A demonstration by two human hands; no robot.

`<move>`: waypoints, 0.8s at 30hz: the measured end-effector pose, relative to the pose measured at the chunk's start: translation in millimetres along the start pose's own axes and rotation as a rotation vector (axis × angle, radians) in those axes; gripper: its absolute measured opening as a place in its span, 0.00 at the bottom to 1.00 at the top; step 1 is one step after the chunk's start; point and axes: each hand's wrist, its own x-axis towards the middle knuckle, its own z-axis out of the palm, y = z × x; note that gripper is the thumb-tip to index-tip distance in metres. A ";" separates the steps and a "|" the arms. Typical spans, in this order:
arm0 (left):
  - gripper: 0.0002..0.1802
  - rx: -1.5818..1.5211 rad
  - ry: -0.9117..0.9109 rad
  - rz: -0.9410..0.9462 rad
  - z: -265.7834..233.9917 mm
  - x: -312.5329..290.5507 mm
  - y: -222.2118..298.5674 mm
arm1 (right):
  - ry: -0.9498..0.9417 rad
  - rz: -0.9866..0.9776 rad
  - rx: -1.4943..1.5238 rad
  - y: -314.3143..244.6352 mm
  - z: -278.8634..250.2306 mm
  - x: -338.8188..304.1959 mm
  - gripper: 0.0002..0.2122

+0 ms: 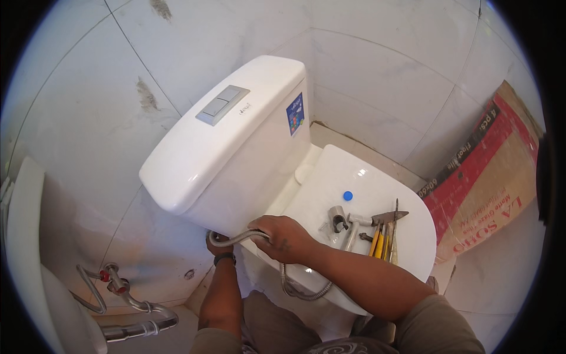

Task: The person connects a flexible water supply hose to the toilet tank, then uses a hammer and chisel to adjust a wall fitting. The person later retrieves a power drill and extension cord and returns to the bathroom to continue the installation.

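Observation:
My right hand [284,239] is closed around a flexible metal hose [239,237] beside the lower front edge of the white toilet tank [236,171]. From my fist the hose curves left toward the tank's underside, and a hose loop hangs lower down against the bowl. My left hand [218,245], with a dark band at the wrist, reaches up under the tank's near-left corner, right at the hose's bend. The tank and hose hide most of its fingers, so its grip cannot be made out.
On the closed toilet lid [330,171] lie a blue cap [348,195], chrome fittings [338,218] and several slim tools, some yellow-handled [379,243]. A red-and-brown carton [489,183] leans at the right wall. Left are a white basin [53,295], a wall valve [112,276] and a chrome drainpipe [138,329].

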 end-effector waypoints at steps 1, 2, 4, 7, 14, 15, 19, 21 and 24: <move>0.21 0.053 0.012 0.044 -0.9 0.0 0.8 | 0.006 0.002 -0.007 0.7 0.7 -0.1 0.14; 0.21 0.052 0.032 0.019 0.1 0.8 0.3 | 0.023 -0.016 -0.005 1.6 1.5 -0.2 0.14; 0.23 0.095 0.122 -0.032 6.0 2.4 -5.0 | 0.058 -0.035 -0.015 3.7 4.1 -0.3 0.14; 0.25 -0.242 0.188 -0.315 17.4 9.1 -19.8 | 0.069 -0.048 -0.008 6.8 7.0 -1.4 0.14; 0.18 -0.553 -0.110 -0.150 21.6 19.8 -44.0 | 0.002 0.012 -0.023 8.7 8.3 -1.8 0.16; 0.17 -0.502 -0.077 -0.196 19.1 20.9 -43.5 | 0.002 0.022 -0.013 8.3 7.9 -1.7 0.15; 0.17 -1.101 -0.084 -0.459 15.1 22.6 -33.9 | 0.006 0.021 -0.004 7.9 8.4 -1.0 0.12; 0.18 -0.924 -0.151 -0.363 13.7 21.2 -28.8 | 0.002 0.023 -0.008 8.5 9.0 -0.4 0.12; 0.20 -0.580 -0.151 -0.247 11.7 19.4 -24.5 | 0.001 0.017 0.004 8.9 8.5 0.6 0.13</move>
